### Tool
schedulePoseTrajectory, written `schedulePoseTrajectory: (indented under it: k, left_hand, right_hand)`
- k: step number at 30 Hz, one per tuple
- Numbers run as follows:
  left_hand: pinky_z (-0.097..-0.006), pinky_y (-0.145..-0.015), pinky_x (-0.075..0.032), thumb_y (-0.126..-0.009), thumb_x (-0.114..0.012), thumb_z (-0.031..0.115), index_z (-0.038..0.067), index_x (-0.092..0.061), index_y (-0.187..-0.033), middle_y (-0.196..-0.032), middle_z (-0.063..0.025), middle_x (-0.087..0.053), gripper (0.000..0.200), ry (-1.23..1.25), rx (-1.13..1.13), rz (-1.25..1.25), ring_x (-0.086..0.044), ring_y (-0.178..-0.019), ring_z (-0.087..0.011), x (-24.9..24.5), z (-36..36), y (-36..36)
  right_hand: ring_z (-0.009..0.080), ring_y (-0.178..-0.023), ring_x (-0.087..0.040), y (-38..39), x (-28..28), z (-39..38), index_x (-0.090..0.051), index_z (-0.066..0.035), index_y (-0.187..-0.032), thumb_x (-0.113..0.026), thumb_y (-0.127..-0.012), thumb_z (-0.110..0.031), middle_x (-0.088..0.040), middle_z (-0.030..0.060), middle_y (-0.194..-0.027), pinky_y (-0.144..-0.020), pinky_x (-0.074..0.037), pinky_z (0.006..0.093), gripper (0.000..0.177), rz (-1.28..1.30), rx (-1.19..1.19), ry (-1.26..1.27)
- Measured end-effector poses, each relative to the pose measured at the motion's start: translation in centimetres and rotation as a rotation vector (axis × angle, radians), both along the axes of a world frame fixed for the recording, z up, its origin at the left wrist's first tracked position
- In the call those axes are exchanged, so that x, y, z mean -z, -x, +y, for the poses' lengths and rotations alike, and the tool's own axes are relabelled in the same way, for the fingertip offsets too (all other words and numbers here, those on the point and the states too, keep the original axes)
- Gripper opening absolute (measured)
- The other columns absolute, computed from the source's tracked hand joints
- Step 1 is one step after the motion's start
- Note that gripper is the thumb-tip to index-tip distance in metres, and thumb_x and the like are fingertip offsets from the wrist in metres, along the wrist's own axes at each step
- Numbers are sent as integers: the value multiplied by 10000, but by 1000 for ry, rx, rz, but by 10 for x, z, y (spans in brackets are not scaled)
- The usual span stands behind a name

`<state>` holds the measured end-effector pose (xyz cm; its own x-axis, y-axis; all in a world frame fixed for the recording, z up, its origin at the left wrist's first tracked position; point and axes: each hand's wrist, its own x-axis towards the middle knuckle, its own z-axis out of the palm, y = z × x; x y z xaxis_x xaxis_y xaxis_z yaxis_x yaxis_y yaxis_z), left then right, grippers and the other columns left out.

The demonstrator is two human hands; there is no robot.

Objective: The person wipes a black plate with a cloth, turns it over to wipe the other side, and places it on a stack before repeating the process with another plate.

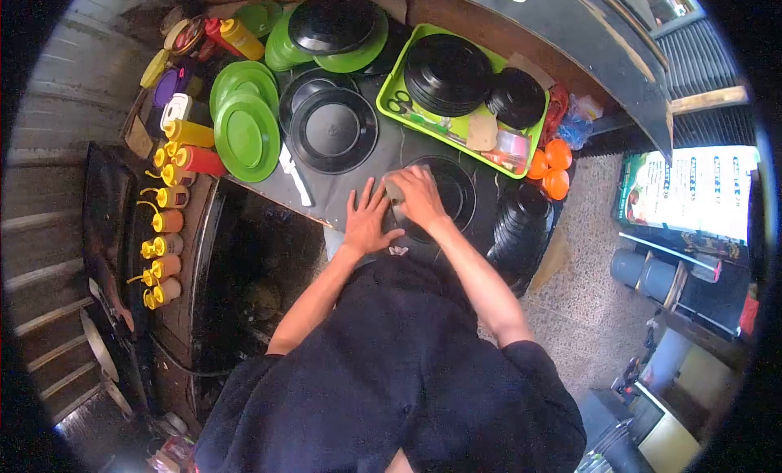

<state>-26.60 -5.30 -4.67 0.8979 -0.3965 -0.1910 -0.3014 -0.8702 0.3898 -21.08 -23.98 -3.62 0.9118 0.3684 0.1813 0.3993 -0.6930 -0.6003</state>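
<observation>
On the dark counter, my left hand lies with its fingers spread and nothing in it. Close to its right, my right hand is closed around a greyish-brown block or pad, pressed down at the left part of a black plate. A small pale scrap lies just below my left hand. Up and to the left are stacked black plates and a knife with a white handle. What lies under my right palm is hidden.
Green plates stand at the left, beside sauce bottles. A lime tray at the back holds black plates and scissors. Orange cups and a stack of black bowls are at the right. A dark stove borders the counter.
</observation>
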Motion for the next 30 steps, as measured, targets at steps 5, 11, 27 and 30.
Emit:
schedulePoseTrajectory:
  k: [5,11,27,30]
  left_hand:
    - [-671,-1285,-101,-793,-773,703,205,-367,-1673,-1797,-60,-189,1090,-43,-3,-38,-99,-1666,-310,-9,-2,2]
    - [-669,-1287,-101,-808,-751,717,227,-309,-1703,-1801,-44,-175,1111,-54,-2,-31,-95,-1666,-307,-11,-1,2]
    - [-689,-1277,-83,-792,-813,607,195,-332,-1689,-1798,-75,-181,1099,16,-16,-54,-119,-1658,-346,-6,-5,6]
    - [-680,-1273,-93,-750,-869,586,130,-343,-1671,-1791,-106,-196,1154,45,-3,-31,-131,-1657,-342,-1,-3,3]
  right_hand:
    - [319,-1166,-623,-26,5,-29,-746,-91,-1222,-712,-730,81,-716,69,-1261,-1001,-515,454,523,-24,54,38]
    - [343,-1128,-629,-21,2,-70,-734,-100,-1284,-718,-713,90,-711,80,-1234,-983,-520,459,602,-5,309,117]
    - [448,-1033,-696,109,-15,-88,-696,53,-1242,-833,-774,-57,-707,248,-1089,-916,-578,496,501,154,692,18]
    - [444,-1047,-709,106,-12,-101,-723,36,-1203,-819,-778,-74,-725,262,-1110,-923,-585,485,450,221,672,-47]
